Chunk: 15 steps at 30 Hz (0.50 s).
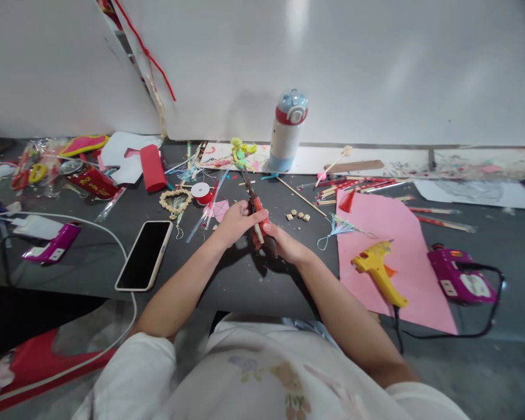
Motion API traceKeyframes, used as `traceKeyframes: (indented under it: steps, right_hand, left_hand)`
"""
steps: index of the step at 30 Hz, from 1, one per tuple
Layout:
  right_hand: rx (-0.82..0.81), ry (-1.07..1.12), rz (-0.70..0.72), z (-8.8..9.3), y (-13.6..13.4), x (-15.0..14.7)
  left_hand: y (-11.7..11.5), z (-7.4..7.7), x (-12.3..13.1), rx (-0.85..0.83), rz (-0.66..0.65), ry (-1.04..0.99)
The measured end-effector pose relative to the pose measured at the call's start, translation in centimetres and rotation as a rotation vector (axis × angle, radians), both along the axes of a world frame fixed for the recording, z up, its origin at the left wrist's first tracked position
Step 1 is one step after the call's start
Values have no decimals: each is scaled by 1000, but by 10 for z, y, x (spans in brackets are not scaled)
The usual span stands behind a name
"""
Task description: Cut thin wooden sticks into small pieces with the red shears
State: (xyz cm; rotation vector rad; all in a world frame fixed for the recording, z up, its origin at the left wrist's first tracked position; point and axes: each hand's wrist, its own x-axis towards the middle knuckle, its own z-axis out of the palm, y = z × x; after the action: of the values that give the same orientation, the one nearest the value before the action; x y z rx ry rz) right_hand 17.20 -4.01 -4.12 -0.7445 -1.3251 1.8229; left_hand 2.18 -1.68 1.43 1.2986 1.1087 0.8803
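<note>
In front of me, both hands meet around a tool with red handles and long dark metal jaws [249,185], which looks like pliers or shears. My left hand [237,221] is closed at its left side, thumb lying across the handle. From the right, my right hand [284,240] is closed on the red handle. A short pale piece shows below the fingers, and which hand bears it I cannot tell. Beyond the jaws lies a yellow and green fuzzy craft piece [241,150]. Several small wooden beads [298,216] lie right of the hands.
A bottle [287,131] stands by the white wall. On the left are a phone [144,256], a red ribbon spool [202,192], a beaded heart [175,201] and a drink can [90,179]. A yellow glue gun [380,271] rests on pink paper [415,291], its cord trailing right.
</note>
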Motion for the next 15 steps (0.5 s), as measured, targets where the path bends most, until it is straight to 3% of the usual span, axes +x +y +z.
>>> traceKeyframes:
  steps: [15]
  right_hand:
    - [-11, -30, -6, -3, -1, -1]
  left_hand:
    - [0, -1, 0, 14, 6, -3]
